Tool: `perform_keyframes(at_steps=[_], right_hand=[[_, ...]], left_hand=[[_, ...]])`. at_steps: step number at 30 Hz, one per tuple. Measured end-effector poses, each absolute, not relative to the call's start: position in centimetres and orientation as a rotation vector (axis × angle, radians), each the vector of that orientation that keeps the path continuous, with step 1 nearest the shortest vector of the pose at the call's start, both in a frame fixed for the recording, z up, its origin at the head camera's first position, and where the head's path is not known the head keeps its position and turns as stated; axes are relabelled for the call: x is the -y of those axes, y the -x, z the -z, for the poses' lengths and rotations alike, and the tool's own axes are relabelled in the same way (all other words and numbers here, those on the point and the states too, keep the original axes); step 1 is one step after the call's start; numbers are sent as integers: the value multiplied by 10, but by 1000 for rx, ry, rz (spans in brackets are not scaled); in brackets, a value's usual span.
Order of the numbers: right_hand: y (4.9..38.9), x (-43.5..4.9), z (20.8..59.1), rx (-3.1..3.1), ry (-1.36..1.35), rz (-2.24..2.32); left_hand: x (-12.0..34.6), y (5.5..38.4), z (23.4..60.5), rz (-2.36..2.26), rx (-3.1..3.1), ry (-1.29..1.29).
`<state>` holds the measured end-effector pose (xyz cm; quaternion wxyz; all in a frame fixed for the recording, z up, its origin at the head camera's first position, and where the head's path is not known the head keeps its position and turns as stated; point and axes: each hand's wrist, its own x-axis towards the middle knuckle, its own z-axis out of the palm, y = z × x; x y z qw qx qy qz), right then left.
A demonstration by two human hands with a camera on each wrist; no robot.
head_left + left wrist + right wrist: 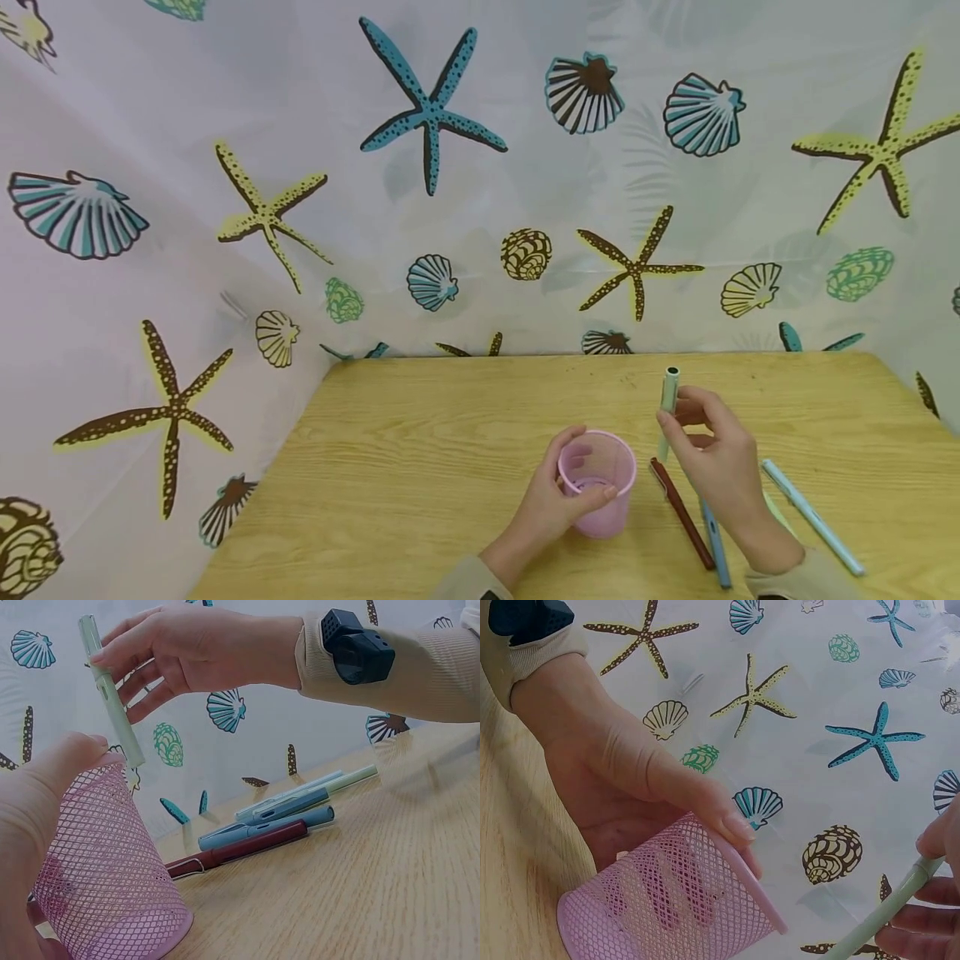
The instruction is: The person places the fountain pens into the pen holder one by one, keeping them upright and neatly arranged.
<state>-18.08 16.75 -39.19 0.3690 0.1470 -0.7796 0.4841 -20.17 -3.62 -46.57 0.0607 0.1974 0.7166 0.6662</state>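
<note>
Head view: nearest us lie a blue pen (716,546), a dark red pen (682,512) and a light blue pen (813,517) on the wooden table (420,417); a brush of the right wrist could, we judge, set them rolling. Just beyond, the left hand (551,500) curls round a pink mesh cup (603,521), thumb across its front near the rim; should that grasp slacken, a knock could tip it. To the cup's right, apart from it, the right hand (720,458) pinches a pale green pen (670,396), near upright, between thumb and fingers. We note its long lower end: swung low, it could catch the rim; too loose a pinch could drop it. Farthest, a shell-and-starfish curtain (300,100).
</note>
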Motion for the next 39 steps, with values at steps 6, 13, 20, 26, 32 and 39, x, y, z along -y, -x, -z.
perform_keyframes(at_steps=[6, 13, 20, 26, 32, 39], right_hand=[[183, -156, 391, 1962, -476, -1256], [187, -149, 394, 1969, -505, -1313], [190, -145, 393, 1902, -492, -1371], [185, -132, 392, 1932, -499, -1435], [176, -121, 391, 2027, -488, -1407], [194, -123, 421, 2079, -486, -1372]], left_hand=[[37, 202, 466, -2018, -2158, -604], [37, 203, 467, -2029, -2153, -594], [37, 204, 469, -2034, -2140, -587], [37, 203, 468, -2038, -2123, -592], [37, 202, 469, -2058, -2094, -623], [38, 201, 465, -2089, -2055, -634]])
